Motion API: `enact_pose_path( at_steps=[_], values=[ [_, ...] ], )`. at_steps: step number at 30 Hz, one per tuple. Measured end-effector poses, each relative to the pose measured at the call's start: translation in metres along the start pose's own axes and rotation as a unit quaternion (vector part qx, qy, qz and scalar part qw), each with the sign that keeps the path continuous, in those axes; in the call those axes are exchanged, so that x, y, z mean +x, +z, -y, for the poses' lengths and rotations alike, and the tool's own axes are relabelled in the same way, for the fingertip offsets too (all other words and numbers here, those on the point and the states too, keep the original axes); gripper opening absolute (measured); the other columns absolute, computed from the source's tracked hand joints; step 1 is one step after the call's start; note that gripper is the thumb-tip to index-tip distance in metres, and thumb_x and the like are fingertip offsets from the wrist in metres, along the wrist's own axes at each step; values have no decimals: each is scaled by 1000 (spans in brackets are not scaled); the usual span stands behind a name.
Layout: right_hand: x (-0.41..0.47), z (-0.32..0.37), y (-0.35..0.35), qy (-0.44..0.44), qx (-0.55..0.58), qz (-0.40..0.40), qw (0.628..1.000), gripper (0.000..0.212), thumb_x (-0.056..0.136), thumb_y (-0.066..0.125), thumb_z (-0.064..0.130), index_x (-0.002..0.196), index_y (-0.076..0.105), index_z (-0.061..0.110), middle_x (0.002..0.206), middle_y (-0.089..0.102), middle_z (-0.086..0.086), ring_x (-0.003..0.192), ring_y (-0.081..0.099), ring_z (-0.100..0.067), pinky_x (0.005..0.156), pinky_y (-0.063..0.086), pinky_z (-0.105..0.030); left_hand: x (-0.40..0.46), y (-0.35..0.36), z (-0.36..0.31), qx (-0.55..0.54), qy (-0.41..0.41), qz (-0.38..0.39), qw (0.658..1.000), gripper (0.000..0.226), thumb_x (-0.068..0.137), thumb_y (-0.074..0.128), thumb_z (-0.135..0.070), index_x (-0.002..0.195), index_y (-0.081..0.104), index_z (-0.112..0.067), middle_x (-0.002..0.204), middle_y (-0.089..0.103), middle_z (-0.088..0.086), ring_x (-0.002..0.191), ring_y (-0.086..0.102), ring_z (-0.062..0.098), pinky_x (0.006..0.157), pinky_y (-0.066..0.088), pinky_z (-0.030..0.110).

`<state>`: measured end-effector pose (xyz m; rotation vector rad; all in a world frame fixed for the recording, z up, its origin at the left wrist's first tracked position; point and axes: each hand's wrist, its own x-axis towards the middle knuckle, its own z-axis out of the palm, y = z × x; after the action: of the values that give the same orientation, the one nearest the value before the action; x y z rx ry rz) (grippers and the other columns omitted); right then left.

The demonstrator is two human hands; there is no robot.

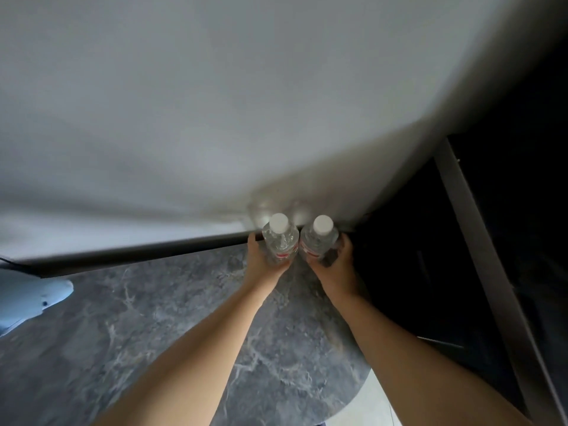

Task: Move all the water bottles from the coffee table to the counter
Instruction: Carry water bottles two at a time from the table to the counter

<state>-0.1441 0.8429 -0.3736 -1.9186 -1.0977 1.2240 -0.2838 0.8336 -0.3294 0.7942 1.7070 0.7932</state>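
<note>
Two clear water bottles with white caps and red labels stand side by side at the far edge of a grey marbled counter [129,327], close to the white wall. My left hand [261,262] is wrapped around the left bottle [280,239]. My right hand [333,262] grips the right bottle [318,241]. Both bottles are upright and nearly touch each other. Whether their bases rest on the counter is hidden by my hands. The coffee table is out of view.
A white wall [215,103] rises behind the counter, with a dark strip along its foot. A dark cabinet or opening [461,241] lies to the right. A pale blue object [27,299] sits at the left edge. The counter's rounded end shows at bottom right.
</note>
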Motion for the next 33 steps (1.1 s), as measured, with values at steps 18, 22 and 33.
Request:
enact_pose_path(
  at_steps=[18,22,33],
  values=[
    [-145,144,-32,-59,-491,269,827,29,89,54,23,100,65,-2,82,54,-9,81,56,-28,48,28,-23,-176,-156,-60,287,-40,25,957,49,93,56,-39,134,50,-12,132,57,7,116,57,22,96,45,31],
    [-208,180,10,-153,-592,304,731,22,92,51,16,97,64,-1,90,61,-12,81,58,-26,62,38,-26,-239,-221,-44,319,-49,-18,946,47,94,54,-38,135,48,-14,134,53,7,115,57,23,91,44,29],
    [-467,184,162,-363,-608,354,611,41,87,55,29,121,61,6,126,63,-13,117,59,-30,96,49,-36,-495,-408,108,256,-139,-225,930,40,92,58,-35,123,57,-10,121,64,9,114,59,27,91,45,32]
  ],
)
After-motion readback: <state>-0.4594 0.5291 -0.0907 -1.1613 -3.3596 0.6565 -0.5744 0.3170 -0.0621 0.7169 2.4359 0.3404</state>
